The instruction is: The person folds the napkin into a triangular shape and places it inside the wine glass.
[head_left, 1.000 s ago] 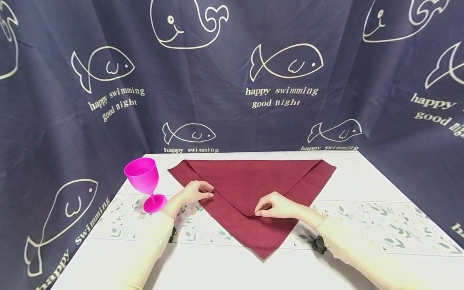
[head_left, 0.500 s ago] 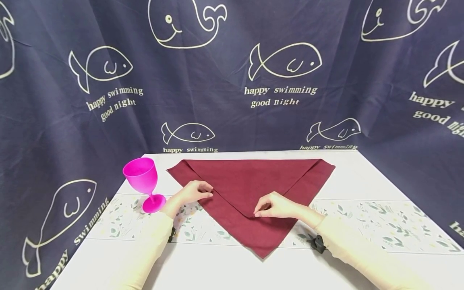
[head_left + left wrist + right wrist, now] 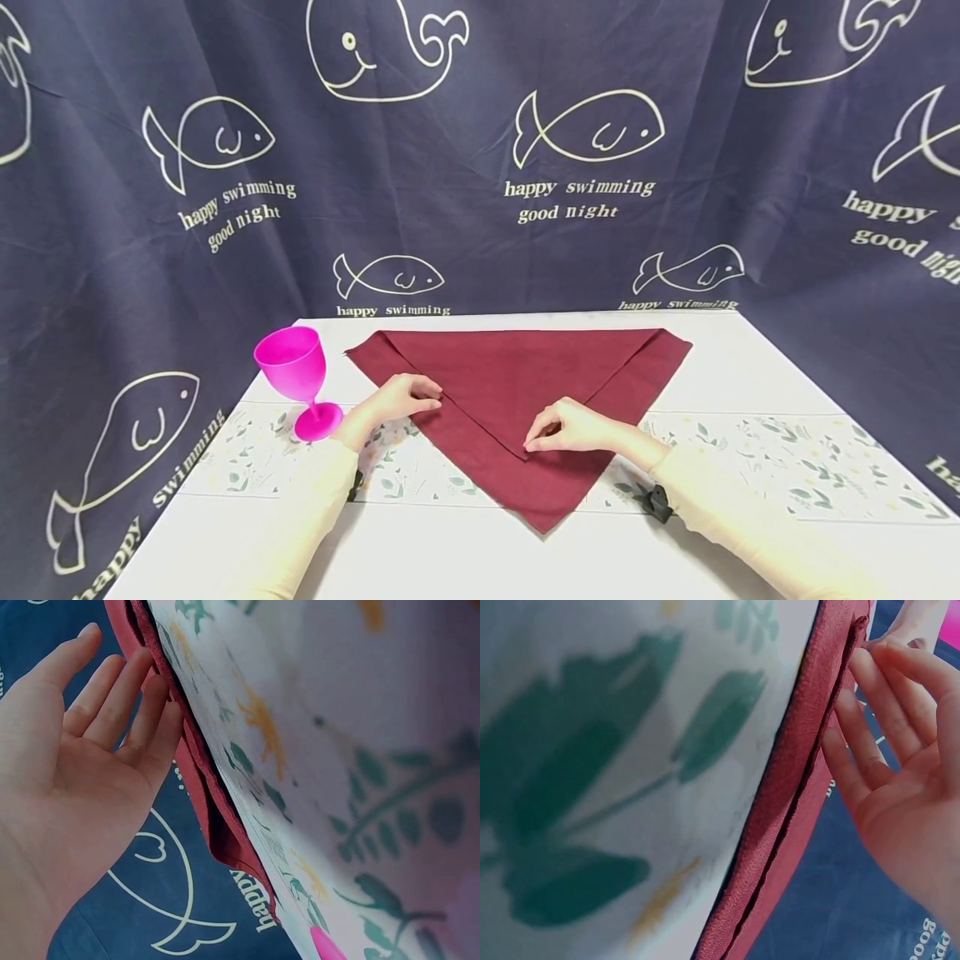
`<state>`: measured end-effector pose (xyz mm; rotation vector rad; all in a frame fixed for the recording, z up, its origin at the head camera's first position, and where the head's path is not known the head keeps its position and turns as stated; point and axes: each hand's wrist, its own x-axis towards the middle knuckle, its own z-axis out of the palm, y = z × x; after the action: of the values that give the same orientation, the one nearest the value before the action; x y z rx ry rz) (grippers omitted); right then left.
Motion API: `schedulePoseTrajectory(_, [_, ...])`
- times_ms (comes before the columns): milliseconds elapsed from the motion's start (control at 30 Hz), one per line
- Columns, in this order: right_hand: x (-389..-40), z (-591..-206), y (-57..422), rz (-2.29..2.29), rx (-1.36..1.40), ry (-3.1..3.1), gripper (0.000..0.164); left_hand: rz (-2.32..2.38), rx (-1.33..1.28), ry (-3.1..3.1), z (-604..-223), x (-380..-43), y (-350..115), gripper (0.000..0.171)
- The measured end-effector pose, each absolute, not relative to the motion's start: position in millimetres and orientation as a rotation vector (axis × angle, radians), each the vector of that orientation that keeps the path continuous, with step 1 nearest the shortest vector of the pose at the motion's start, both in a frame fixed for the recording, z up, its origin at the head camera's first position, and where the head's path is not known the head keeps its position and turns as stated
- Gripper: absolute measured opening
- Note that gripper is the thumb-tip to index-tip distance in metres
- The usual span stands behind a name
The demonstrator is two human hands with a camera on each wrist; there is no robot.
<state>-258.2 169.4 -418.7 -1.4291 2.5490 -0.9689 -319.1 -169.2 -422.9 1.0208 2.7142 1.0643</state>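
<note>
A dark red cloth napkin [image 3: 517, 367] lies folded on the table in a triangle, its point toward me, with a smaller flap on top. My right hand [image 3: 573, 425] pinches at the flap's front corner, thumb and forefinger tips together. In the right wrist view, the right hand's fingertips [image 3: 859, 658] meet the cloth, and its other fingers are fairly straight. My left hand [image 3: 397, 397] rests on the left slanting edge with relaxed fingers. In the left wrist view, the left hand [image 3: 97, 742] faces the camera palm-on, fingertips against the napkin's layered edge [image 3: 195, 772].
A bright pink goblet [image 3: 292, 367] stands upright to the left of my left forearm. The white table [image 3: 420, 550] carries a leaf-patterned band [image 3: 780, 467]. Behind it hangs a dark blue curtain [image 3: 480, 208] with fish and whale drawings.
The flap's front corner has come a little toward me and its edge has straightened. Both hands stay almost in place, and the goblet has not moved.
</note>
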Motion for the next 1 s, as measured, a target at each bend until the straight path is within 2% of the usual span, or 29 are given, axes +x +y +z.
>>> schedulePoseTrajectory(267, [-258, -412, 179, -1.047, -1.293, 2.537, 0.019, 1.022, 0.905, 2.729, -421, -314, -163, 0.028])
schedulePoseTrajectory(600, [-263, -404, 206, -1.060, -1.175, 2.673, 0.022, 1.007, 0.860, 2.784, -414, -312, -162, 0.021])
schedulePoseTrajectory(1000, [-258, -409, 241, -0.728, -1.163, 2.906, 0.021, 0.972, 0.823, 2.806, -415, -312, -162, 0.020])
